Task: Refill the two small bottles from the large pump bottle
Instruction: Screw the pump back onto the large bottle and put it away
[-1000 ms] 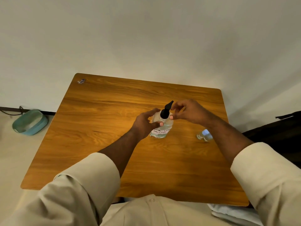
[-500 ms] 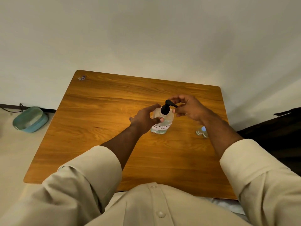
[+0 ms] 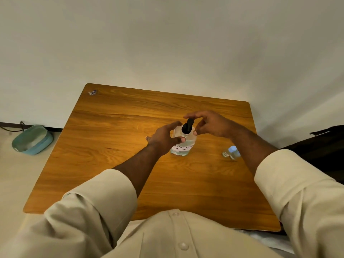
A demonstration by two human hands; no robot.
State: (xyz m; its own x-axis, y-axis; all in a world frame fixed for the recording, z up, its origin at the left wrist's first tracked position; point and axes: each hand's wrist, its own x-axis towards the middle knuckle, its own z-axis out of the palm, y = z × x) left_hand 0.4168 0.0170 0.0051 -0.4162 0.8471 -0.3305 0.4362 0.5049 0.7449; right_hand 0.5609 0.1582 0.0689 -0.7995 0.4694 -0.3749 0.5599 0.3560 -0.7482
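Note:
The large clear pump bottle (image 3: 183, 146) with a white hand-written label stands upright near the middle of the wooden table (image 3: 115, 146). Its black pump head (image 3: 187, 126) points away from me. My left hand (image 3: 163, 138) wraps around the bottle's left side and holds it. My right hand (image 3: 208, 123) curls around the pump head, thumb at the collar and fingers above the spout. One small clear bottle (image 3: 230, 152) with a pale cap stands to the right, partly hidden by my right forearm. A second small bottle is not visible.
A tiny object (image 3: 92, 92) lies at the table's far left corner. A teal bowl (image 3: 31, 139) sits on the floor left of the table, beside a dark cable. Something dark (image 3: 320, 146) stands to the right. The wall runs just behind the table.
The pump spout has turned from pointing up-right to pointing away from me. My right hand shifted its fingers around the pump head. My left hand stayed on the bottle.

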